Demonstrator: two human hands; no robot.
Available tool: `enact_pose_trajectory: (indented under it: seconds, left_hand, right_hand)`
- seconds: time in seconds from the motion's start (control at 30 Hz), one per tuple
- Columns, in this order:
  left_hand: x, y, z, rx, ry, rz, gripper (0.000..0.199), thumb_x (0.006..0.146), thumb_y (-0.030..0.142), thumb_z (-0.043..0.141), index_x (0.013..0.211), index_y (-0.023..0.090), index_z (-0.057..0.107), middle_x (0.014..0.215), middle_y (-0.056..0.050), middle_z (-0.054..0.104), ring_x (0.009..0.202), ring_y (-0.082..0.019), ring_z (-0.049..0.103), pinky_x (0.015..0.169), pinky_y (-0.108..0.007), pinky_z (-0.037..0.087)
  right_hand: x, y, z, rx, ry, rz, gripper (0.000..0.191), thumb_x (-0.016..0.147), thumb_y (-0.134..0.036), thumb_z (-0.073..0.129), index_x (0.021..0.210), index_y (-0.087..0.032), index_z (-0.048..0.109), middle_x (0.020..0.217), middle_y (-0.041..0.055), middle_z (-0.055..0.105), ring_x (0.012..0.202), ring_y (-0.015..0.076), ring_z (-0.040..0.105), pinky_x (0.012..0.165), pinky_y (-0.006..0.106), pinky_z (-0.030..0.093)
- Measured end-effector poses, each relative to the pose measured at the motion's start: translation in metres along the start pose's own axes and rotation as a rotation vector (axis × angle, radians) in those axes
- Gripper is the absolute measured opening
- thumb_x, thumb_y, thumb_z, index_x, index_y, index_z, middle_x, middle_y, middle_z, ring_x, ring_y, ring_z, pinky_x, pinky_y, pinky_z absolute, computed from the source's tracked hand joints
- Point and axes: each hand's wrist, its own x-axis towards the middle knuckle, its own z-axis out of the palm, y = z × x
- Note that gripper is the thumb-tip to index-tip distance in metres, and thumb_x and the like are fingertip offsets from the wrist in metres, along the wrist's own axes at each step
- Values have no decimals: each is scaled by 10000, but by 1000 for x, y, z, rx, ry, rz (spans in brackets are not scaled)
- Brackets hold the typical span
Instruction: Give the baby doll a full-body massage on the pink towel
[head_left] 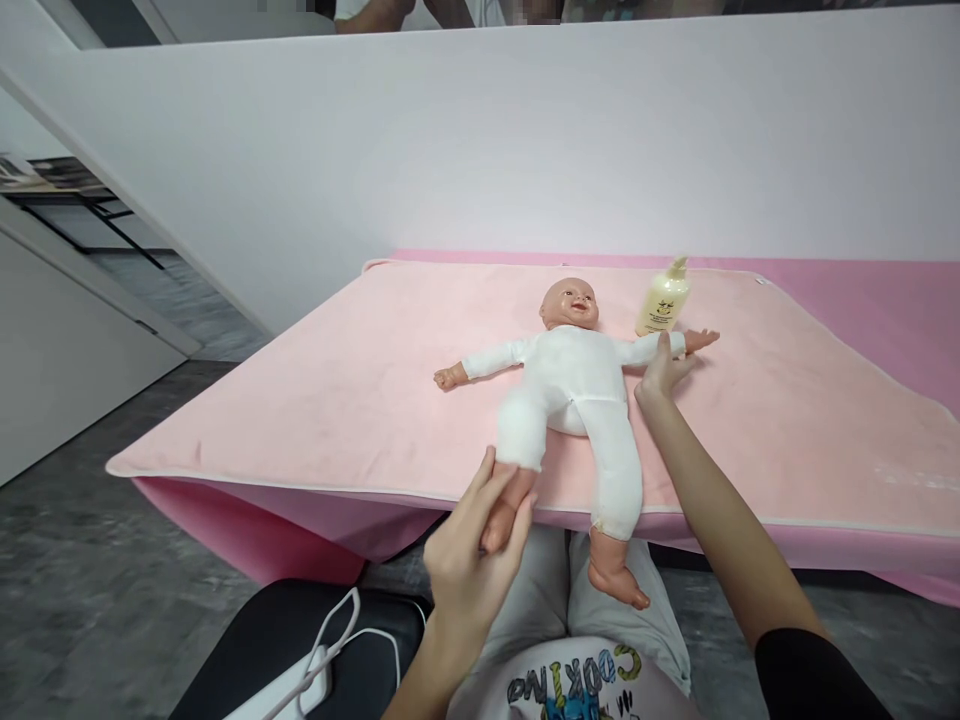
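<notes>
A plastic baby doll in a white cloth bodysuit [574,385] lies on its back on a pale pink padded mat [337,400] that covers a table draped in a deeper pink cloth [247,530]. The doll's arms are spread wide and its head points away from the person, toward a white partition wall [480,150]. Its legs reach the near edge of the mat — both bare feet hang past that edge, over the person's lap.

The left hand [469,555] is closed around one of the doll's feet, fingers wrapped along the ankle and sole, so that this leg is held just beyond the mat's hem. The right hand [664,368] lies loose and flat, grasping nothing; its fingers rest on the doll's sleeve near the wrist, pressing that arm to the mat.

A pale yellow squeeze bottle with a small printed label [664,300] stands tilted just behind that arm, near the right hand — whether it touches the doll's sleeve cannot be told.

Below, the person's light grey trousers [555,600] show, and at the lower left a black seat [300,640] with a white cable [334,630] lying across it. The floor is grey.
</notes>
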Motion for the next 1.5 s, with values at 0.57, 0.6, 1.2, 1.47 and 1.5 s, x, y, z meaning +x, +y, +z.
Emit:
enact_pose_trajectory:
  seconds: [0.57,0.6,1.2,1.47,1.5]
  left_hand:
    - [69,-21,72,-4,-245,-19,289,831,197,546,1118,203,589,1221,-82,610,1134,-226,574,871,-317,522]
    - [65,-20,65,-9,-205,-4,283,829,201,555,1110,200,593,1212,-82,616,1126,-225,580,864,-310,528]
    - [-26,-8,-3,88,-108,87,306,760,159,665,1063,152,616,1147,-118,648,960,-208,664,788,-221,559]
    - [25,-13,13,40,-21,87,291,775,176,641,1065,183,620,1119,-78,667,1034,-222,633,880,-291,536]
    - [34,-13,18,26,-27,70,284,782,191,634,1065,184,622,1127,-76,663,1054,-226,623,890,-303,531]
  right_hand:
    - [-25,-35,2,144,-440,-400,487,685,-184,538,1169,-191,589,1169,72,612,1061,201,537,952,376,410]
    - [-23,-35,2,221,-399,-337,505,681,-202,558,1185,-182,572,1190,78,599,1069,198,537,949,364,416]
    - [8,-6,0,444,142,519,413,705,-266,558,1091,-196,432,1117,70,570,962,169,605,878,358,508]
    - [3,-11,2,399,138,273,458,661,-279,572,1089,-190,433,1111,76,565,968,186,591,892,390,485]
    - [0,-14,3,397,112,187,467,660,-272,567,1100,-191,435,1107,71,568,963,183,590,891,387,482]
